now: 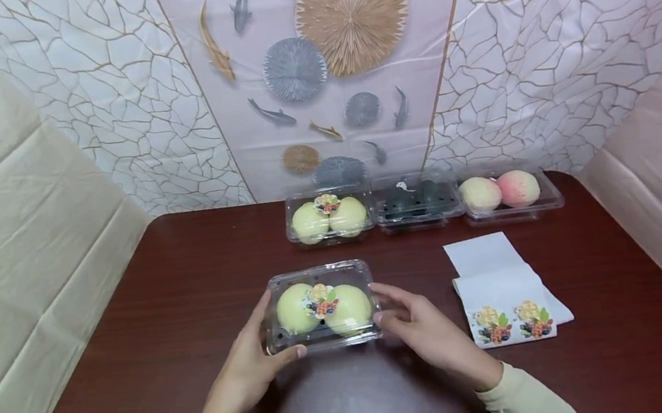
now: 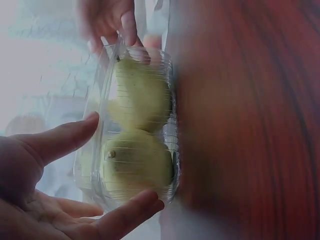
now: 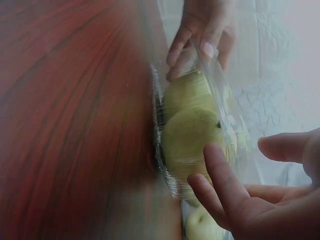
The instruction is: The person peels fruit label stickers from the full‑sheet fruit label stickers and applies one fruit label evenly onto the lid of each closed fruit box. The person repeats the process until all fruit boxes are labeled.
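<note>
A clear plastic fruit box with two pale yellow-green, pear-like fruits sits at the middle of the table. On its lid is a round fruit-picture sticker. My left hand grips the box's left end, its thumb along the near edge and its fingers round the end. At the opposite end is my right hand, fingers loosely extended against the plastic. In the right wrist view the right thumb stands slightly apart from the box.
Along the back stand three more clear boxes: one with yellow-green fruits, one with dark contents, one with peaches. White sticker sheets lie on the right. The dark red table meets cloth-covered walls.
</note>
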Tool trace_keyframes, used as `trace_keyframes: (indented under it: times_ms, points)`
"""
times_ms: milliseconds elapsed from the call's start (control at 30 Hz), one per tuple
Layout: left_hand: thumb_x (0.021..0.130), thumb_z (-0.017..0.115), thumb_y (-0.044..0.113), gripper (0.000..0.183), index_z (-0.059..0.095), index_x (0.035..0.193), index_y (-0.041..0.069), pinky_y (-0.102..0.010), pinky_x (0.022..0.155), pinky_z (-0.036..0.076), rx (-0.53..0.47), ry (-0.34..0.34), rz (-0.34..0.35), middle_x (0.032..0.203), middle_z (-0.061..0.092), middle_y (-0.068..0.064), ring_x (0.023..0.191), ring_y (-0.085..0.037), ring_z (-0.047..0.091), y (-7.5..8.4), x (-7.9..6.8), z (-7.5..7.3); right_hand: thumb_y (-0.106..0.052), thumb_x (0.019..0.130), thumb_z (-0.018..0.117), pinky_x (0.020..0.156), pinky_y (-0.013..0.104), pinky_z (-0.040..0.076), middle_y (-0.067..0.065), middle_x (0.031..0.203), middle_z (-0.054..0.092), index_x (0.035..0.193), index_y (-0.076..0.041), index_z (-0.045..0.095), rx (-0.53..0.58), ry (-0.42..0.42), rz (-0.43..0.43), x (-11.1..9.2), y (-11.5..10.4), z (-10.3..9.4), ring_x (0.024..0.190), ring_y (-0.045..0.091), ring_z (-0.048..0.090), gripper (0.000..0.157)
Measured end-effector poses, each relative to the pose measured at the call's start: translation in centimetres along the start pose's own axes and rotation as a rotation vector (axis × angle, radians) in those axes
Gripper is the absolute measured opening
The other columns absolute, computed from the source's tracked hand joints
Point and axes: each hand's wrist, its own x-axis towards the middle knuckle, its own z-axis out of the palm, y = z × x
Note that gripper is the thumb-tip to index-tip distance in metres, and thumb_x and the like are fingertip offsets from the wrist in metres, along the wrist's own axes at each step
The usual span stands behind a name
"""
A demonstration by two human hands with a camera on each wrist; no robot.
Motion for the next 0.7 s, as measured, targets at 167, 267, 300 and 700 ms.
trace_keyframes:
  times_ms: [167,267,300,700]
  points:
    - [0.085,0.09,0.01,0.106,0.022,0.166,0.0,-0.056,0.112,0.045,-0.029,0.024,0.014,0.153,0.052,-0.027,0.136,-0.046,0.056,-1.0,-0.1,-2.1,-0.001,0.103,0.06,0.091,0.028,0.058,0.032,0.145,0.056,0.156,0.01,0.04,0.0,-0.045,-0.055,1.7,-0.3,1.9,0.125,0.041,0.065,0.057]
    - [0.086,0.088,0.008,0.104,0.021,0.164,-0.005,-0.056,0.113,0.044,-0.027,0.032,0.02,0.152,0.051,-0.032,0.137,-0.047,0.055,-1.6,-0.1,-3.4,0.002,0.102,0.059,0.09,0.025,0.056,0.032,0.146,0.055,0.155,0.01,0.042,0.0,-0.065,-0.071,2.9,-0.6,3.1,0.126,0.042,0.064,0.056]
    - [0.086,0.088,0.008,0.103,0.021,0.164,-0.006,-0.057,0.114,0.044,-0.019,0.035,0.02,0.152,0.05,-0.033,0.138,-0.048,0.054,-1.8,-0.2,-3.9,0.003,0.102,0.059,0.089,0.025,0.056,0.032,0.146,0.055,0.154,0.01,0.042,0.004,-0.069,-0.074,3.3,-0.6,3.4,0.126,0.042,0.064,0.056]
    - [0.094,0.079,0.026,0.099,0.018,0.164,-0.01,-0.071,0.12,0.024,0.339,0.113,-0.044,0.167,0.014,-0.039,0.154,-0.058,0.014,-2.5,-0.1,-6.7,0.011,0.099,0.053,0.083,0.04,0.063,0.028,0.138,0.061,0.154,0.002,0.048,0.063,-0.07,-0.061,9.0,0.2,7.6,0.101,0.027,0.07,0.056]
